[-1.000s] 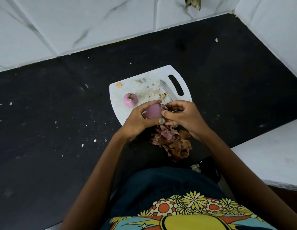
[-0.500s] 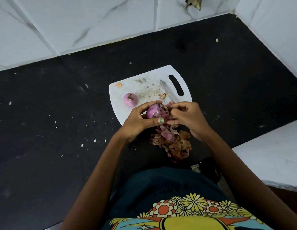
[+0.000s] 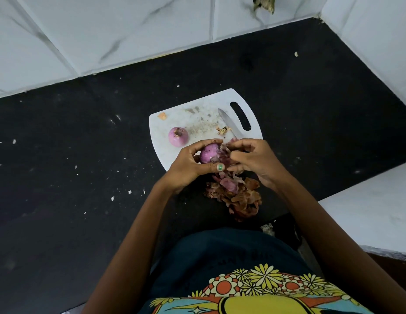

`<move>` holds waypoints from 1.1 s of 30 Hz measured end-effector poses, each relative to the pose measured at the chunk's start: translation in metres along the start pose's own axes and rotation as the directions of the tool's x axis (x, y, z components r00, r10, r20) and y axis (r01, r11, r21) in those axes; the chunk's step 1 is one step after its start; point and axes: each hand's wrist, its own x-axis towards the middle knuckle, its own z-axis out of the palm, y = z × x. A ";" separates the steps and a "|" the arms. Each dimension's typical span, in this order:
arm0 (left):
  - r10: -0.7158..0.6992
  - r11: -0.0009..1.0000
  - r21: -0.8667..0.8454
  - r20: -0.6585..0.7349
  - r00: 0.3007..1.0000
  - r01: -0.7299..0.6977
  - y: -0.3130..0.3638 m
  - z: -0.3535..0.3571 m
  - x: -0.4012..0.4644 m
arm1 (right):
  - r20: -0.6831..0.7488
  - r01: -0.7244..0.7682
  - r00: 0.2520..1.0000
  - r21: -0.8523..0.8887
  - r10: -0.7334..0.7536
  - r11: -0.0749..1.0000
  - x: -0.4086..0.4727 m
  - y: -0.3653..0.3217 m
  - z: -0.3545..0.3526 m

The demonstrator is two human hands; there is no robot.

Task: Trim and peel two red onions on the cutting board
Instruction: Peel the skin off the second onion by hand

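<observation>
— Onion (image 3: 208, 152), smooth and purple, sits in the curled left hand (image 3: 188, 164) over the white board's (image 3: 174, 155) near edge.
— Right hand (image 3: 251, 159)?
— Pinching papery skin (image 3: 224, 152) beside it. Second onion (image 3: 178, 136) — round, peeled — lies left; steel knife (image 3: 229, 123) beyond.

Both forearms reaching forward, left hand (image 3: 188, 164) curled with thumb across, right hand (image 3: 254, 158) fingers pinched, hands touching

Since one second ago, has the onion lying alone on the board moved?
No. The peeled onion sits at the same spot on the cutting board, left of the knife, just below the orange scrap.
</observation>
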 end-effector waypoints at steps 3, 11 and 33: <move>-0.001 0.999 -0.034 -0.007 1.000 0.001 0.000 0.000 0.000 | -0.060 -0.021 0.998 0.038 0.023 0.999 0.003 0.003 -0.003; 0.071 0.994 0.087 -0.018 0.997 -0.069 0.002 0.002 0.001 | -0.058 0.057 0.996 -0.099 -0.063 0.993 -0.002 0.001 0.007; -0.013 0.995 -0.103 -0.028 1.000 0.010 -0.003 0.000 -0.001 | 0.032 0.287 0.957 -0.236 -0.288 0.928 -0.002 0.001 0.002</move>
